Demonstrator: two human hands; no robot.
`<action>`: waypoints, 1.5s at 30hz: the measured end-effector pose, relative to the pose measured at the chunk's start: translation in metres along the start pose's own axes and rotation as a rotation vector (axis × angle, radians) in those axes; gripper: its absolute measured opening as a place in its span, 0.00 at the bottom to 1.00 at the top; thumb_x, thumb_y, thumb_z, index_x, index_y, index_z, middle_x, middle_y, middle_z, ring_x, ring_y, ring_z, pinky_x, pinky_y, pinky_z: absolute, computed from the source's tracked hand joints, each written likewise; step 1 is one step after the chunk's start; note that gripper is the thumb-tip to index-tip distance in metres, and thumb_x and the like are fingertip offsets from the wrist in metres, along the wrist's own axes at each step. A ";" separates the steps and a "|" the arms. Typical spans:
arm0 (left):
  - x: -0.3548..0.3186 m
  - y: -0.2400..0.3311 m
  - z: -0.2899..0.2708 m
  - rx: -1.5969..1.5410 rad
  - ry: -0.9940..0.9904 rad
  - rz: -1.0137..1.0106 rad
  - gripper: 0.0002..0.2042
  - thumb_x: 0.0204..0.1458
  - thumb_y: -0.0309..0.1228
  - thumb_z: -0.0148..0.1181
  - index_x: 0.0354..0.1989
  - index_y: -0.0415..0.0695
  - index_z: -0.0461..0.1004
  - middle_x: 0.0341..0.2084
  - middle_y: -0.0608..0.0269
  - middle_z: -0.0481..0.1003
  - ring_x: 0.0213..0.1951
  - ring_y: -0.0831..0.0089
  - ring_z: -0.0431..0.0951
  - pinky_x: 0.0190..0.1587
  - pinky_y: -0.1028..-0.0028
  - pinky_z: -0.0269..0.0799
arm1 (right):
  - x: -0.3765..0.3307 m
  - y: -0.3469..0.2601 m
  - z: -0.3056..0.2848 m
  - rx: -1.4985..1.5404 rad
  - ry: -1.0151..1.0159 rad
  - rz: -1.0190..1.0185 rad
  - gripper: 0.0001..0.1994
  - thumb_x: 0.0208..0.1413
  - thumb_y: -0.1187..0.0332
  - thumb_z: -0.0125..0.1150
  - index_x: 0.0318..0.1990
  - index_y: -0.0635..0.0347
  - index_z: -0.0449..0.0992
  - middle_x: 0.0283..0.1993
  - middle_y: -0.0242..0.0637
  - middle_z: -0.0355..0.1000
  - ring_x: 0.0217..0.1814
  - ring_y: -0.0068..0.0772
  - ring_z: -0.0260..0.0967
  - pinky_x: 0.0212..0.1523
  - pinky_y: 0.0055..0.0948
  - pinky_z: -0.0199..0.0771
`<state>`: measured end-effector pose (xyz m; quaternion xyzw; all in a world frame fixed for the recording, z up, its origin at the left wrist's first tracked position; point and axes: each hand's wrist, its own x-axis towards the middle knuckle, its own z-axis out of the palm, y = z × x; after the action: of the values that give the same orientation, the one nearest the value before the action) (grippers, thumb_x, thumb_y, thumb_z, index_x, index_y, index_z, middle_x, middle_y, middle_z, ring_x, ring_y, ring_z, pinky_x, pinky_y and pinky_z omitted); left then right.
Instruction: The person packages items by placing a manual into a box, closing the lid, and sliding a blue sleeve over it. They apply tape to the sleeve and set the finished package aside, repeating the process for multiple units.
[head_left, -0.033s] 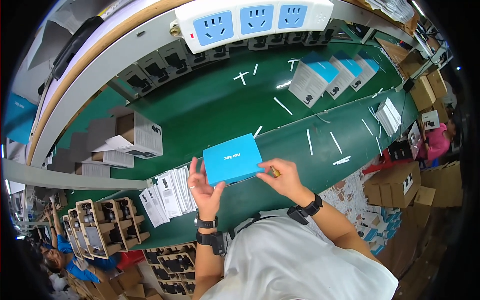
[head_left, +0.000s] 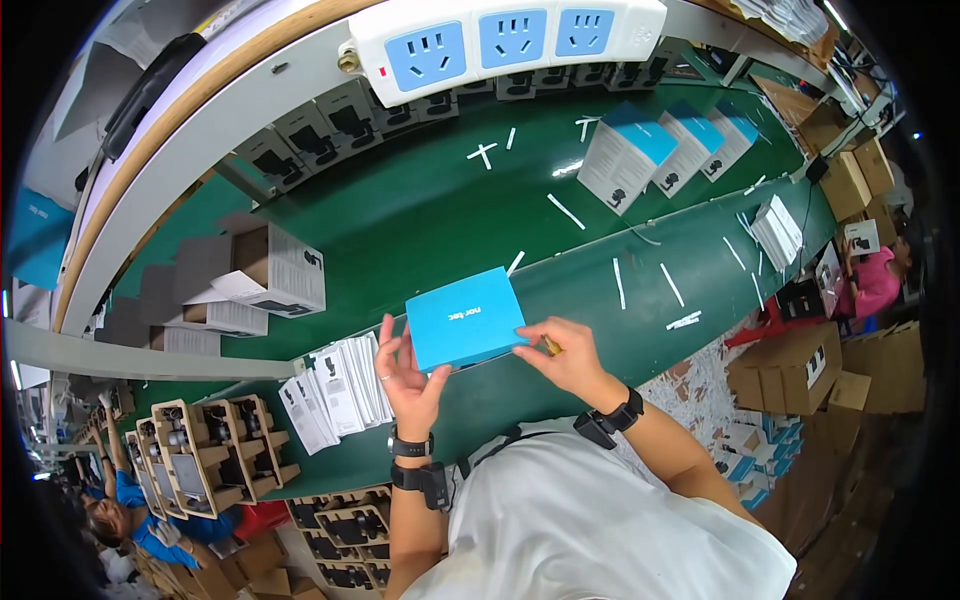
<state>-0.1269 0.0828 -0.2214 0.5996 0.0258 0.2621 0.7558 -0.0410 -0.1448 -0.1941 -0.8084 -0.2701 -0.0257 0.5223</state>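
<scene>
A carton with a bright blue top [head_left: 466, 318] sits in front of me at the near edge of the green bench's raised part. My left hand [head_left: 408, 385] is at its left end, palm up and fingers spread, the thumb against the near lower corner. At the right near corner, the thumb and index finger of my right hand [head_left: 565, 355] press on the box edge. A small yellow object [head_left: 552, 345], its kind unclear, is tucked in the curled fingers of that hand. The underside of the carton is hidden.
Printed leaflets [head_left: 345, 385] lie left of me, near brown moulded trays [head_left: 200, 460] with black parts. Open grey cartons [head_left: 275, 270] stand farther left. Blue-topped cartons [head_left: 625, 160] are at the back right, and a power strip [head_left: 510, 45] hangs overhead. Paper strips [head_left: 672, 286] are scattered about.
My hands and the carton stay practically where they were. At the far left, the hands of a person in blue have shifted slightly.
</scene>
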 end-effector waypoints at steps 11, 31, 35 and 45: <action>0.003 0.010 -0.037 0.585 -0.246 0.141 0.21 0.44 0.24 0.73 0.51 0.44 0.79 0.65 0.44 0.62 0.65 0.45 0.65 0.65 0.56 0.65 | -0.003 0.006 0.005 -0.127 0.018 -0.156 0.14 0.46 0.70 0.74 0.42 0.50 0.84 0.36 0.29 0.71 0.26 0.23 0.68 0.24 0.24 0.69; -0.009 0.009 -0.015 1.342 -0.440 0.481 0.26 0.48 0.26 0.66 0.59 0.40 0.71 0.61 0.54 0.70 0.62 0.56 0.70 0.61 0.57 0.66 | 0.033 0.014 0.004 -0.257 -0.332 -0.390 0.26 0.43 0.57 0.76 0.52 0.47 0.77 0.68 0.44 0.61 0.26 0.27 0.74 0.27 0.26 0.76; 0.002 0.016 -0.017 1.304 -0.472 0.576 0.25 0.46 0.26 0.69 0.55 0.40 0.74 0.58 0.57 0.73 0.58 0.57 0.74 0.57 0.60 0.71 | 0.067 0.017 0.004 -0.276 -0.459 -0.322 0.39 0.37 0.48 0.78 0.62 0.44 0.72 0.73 0.51 0.48 0.36 0.34 0.79 0.34 0.31 0.79; 0.057 0.033 -0.005 1.387 -0.680 0.311 0.49 0.44 0.59 0.65 0.69 0.36 0.56 0.62 0.24 0.53 0.64 0.30 0.55 0.68 0.41 0.47 | 0.066 0.032 0.019 -0.046 -0.482 -0.253 0.42 0.35 0.53 0.81 0.64 0.46 0.72 0.74 0.50 0.44 0.31 0.34 0.73 0.36 0.32 0.78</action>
<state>-0.0912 0.1166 -0.1767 0.9782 -0.1331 0.0912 0.1304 0.0252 -0.1110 -0.2083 -0.7627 -0.4848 0.0964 0.4170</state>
